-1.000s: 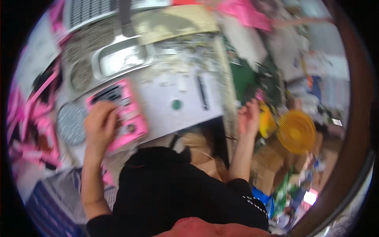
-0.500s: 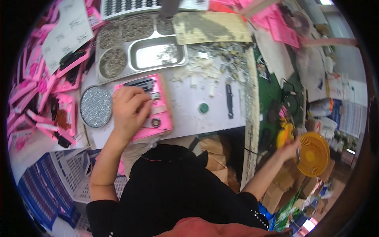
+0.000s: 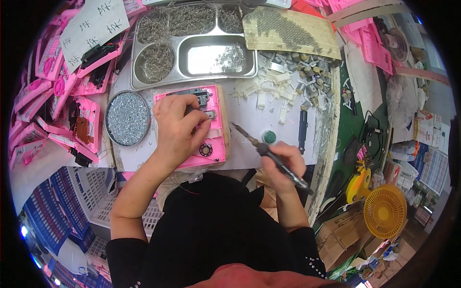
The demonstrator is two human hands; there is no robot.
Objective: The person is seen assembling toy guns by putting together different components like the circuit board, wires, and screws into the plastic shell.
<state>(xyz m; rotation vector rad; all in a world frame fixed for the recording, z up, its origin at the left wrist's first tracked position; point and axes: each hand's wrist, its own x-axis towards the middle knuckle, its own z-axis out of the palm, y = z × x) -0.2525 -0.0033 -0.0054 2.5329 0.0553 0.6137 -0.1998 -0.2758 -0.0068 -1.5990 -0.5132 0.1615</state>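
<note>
My left hand (image 3: 178, 126) rests over an open pink plastic case (image 3: 218, 144) on the table. Its thumb and fingertips are pinched beside a small metal part (image 3: 210, 115) in the case; whatever lies between them is hidden. Inside the case are a black strip-like part near the top and a round dark part (image 3: 205, 150) near the bottom. Just right of the case, my right hand (image 3: 285, 165) is closed around the black handle of a soldering iron (image 3: 261, 148). The iron's tip points up and left toward the case, apart from it. A round green piece (image 3: 269, 137) lies beside the iron.
A round dish of small silvery pieces (image 3: 127, 118) stands left of the case. Behind is a metal compartment tray (image 3: 173, 79) of small wiry parts. White plastic bits (image 3: 283, 113) and a black strip (image 3: 303, 129) lie right. Pink cases (image 3: 53, 62) pile up left; a yellow fan (image 3: 384, 211) stands right.
My right hand has come from beside the yellow fan to over the table, with the soldering iron now plainly in it. My left hand stays at the pink case. The view has shifted.
</note>
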